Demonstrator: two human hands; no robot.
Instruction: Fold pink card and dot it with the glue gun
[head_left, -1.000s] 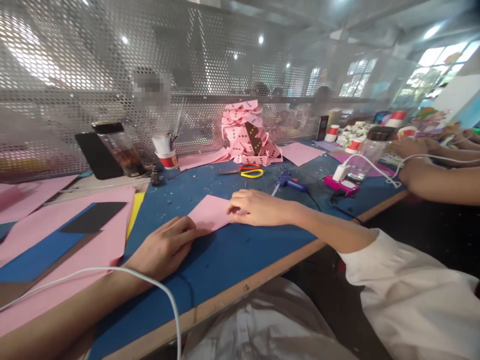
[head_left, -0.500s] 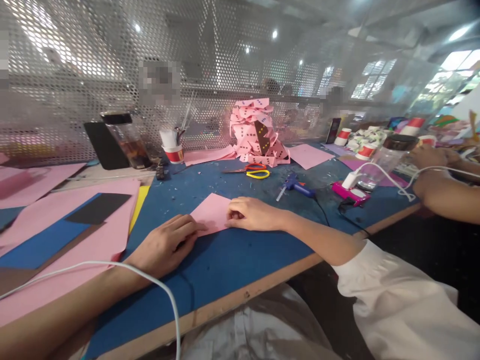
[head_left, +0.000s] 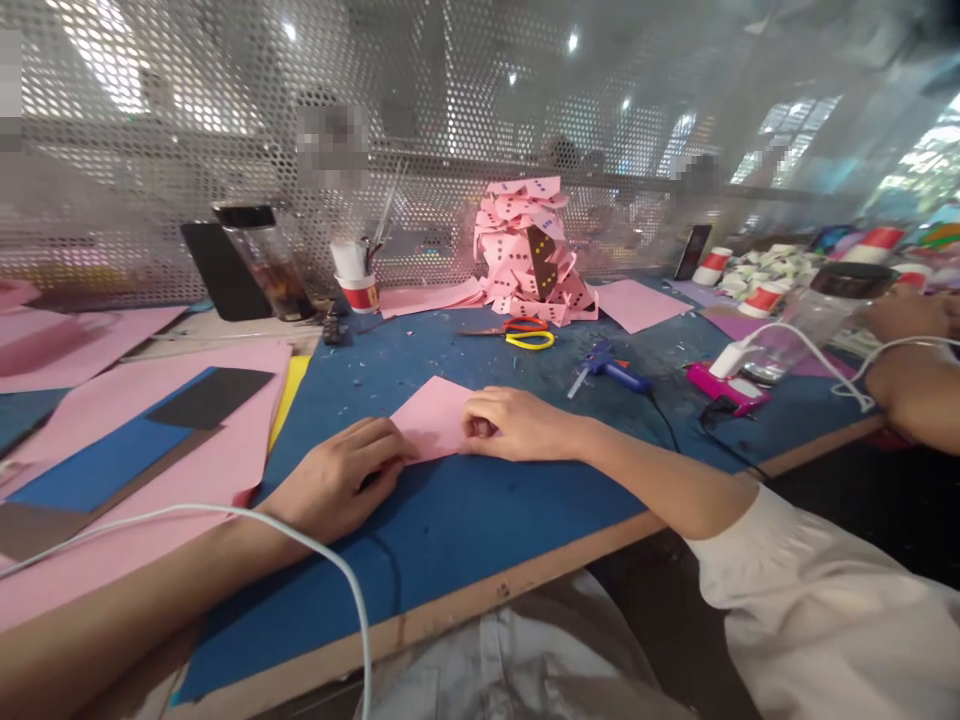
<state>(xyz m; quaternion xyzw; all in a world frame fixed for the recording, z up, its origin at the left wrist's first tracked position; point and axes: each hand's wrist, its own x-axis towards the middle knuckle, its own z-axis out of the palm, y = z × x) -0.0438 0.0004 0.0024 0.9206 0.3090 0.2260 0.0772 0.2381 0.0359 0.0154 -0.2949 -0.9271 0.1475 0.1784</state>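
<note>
A small sheet of pink paper [head_left: 435, 415] lies on the blue table mat between my two hands. My left hand [head_left: 341, 475] has its curled fingers pinched at the paper's left corner. Over the right edge, my right hand [head_left: 517, 425] bends its fingers and thumb together on the paper. Beyond the hands are scissors [head_left: 531, 335] with red and yellow handles and a blue glue gun [head_left: 611, 370]. A stack of folded pink paper pieces with dots [head_left: 521, 250] stands at the back.
Pink sheets with blue and black strips [head_left: 112, 465] cover the left side. A white cable [head_left: 330, 555] crosses my left forearm. Behind stand a paper cup [head_left: 358, 290] and a jar [head_left: 274, 265]. At right are a pink power strip [head_left: 727, 388], a clear jar [head_left: 810, 310] and another person's arm [head_left: 919, 390].
The view has turned slightly left, so everything sits a little farther right. Both hands stay on the pink paper, with almost no movement.
</note>
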